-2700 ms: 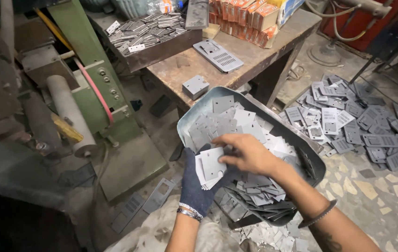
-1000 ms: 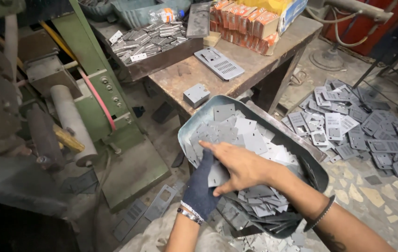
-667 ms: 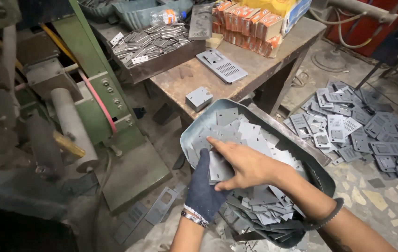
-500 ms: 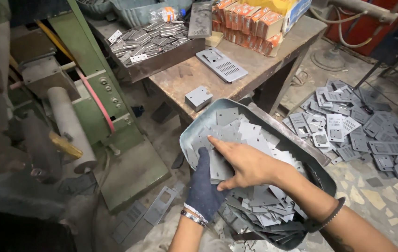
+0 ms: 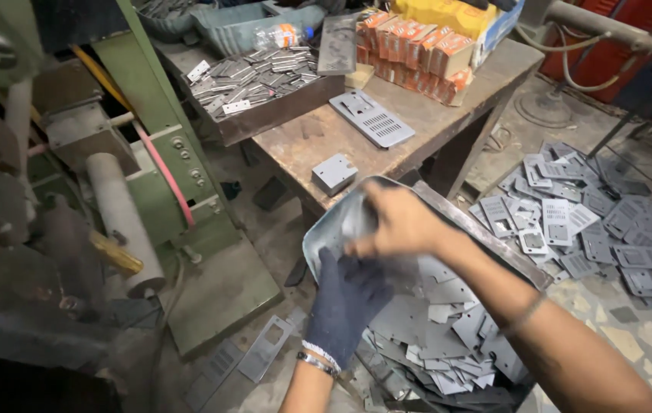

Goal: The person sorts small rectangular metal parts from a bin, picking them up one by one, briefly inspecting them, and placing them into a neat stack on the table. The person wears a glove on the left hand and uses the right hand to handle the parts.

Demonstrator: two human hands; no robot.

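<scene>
Both hands are digging in the metal basin [image 5: 326, 237] of flat grey plates [image 5: 448, 321] by the workbench [image 5: 418, 122] — gloved left hand [image 5: 345, 302] and blurry bare right hand [image 5: 395, 222] — honestly can't tell what either's gripping.

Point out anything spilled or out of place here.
Perforated metal plates lie scattered in a loose heap on the floor right of the table, not binned. A few stray plates also lie by the green machine. The tray's plates are jumbled.

Right hand [image 5: 399, 222] motion-blurred, grip unclear
</scene>
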